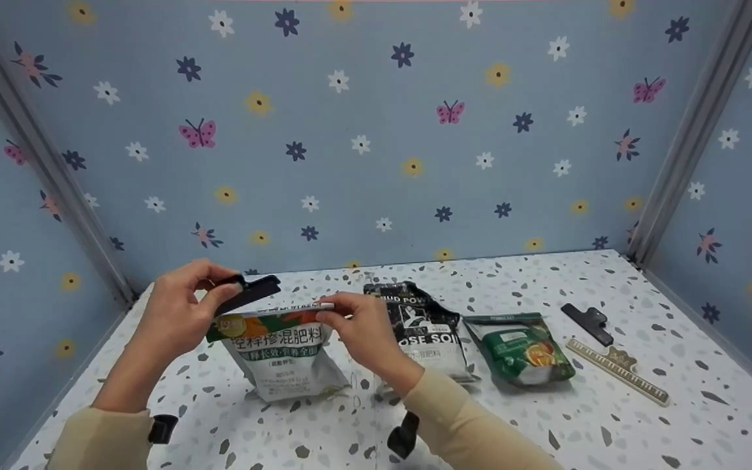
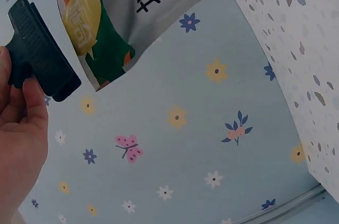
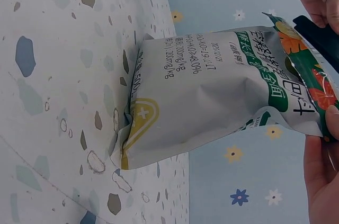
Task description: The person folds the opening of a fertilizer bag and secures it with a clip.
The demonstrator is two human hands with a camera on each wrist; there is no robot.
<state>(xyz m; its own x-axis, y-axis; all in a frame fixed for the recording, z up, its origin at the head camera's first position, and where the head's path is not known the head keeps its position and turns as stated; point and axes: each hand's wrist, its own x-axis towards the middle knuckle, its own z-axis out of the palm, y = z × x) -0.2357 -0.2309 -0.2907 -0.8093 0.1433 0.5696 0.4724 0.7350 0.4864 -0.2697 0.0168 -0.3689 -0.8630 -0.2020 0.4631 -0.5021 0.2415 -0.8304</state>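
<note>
A white fertilizer bag (image 1: 284,375) with a green and orange top band stands upright on the table, its top edge folded flat. My right hand (image 1: 363,329) pinches the right end of that top edge between thumb and fingers. Just above the bag's left top corner, my left hand (image 1: 183,307) holds a black bag clip (image 1: 252,294) by its grip. In the left wrist view the clip (image 2: 42,49) lies alongside the bag's coloured edge with a gap between them. The right wrist view shows the bag's printed front (image 3: 206,86) and the clip near its top.
Right of the bag stand a black and white soil bag (image 1: 425,326), partly behind my right hand, and a green pouch (image 1: 519,352) with an orange fruit picture. Farther right lie another black clip (image 1: 588,323) and a gold ruler-like clip (image 1: 617,371). A flowered wall (image 1: 376,189) rises behind the table.
</note>
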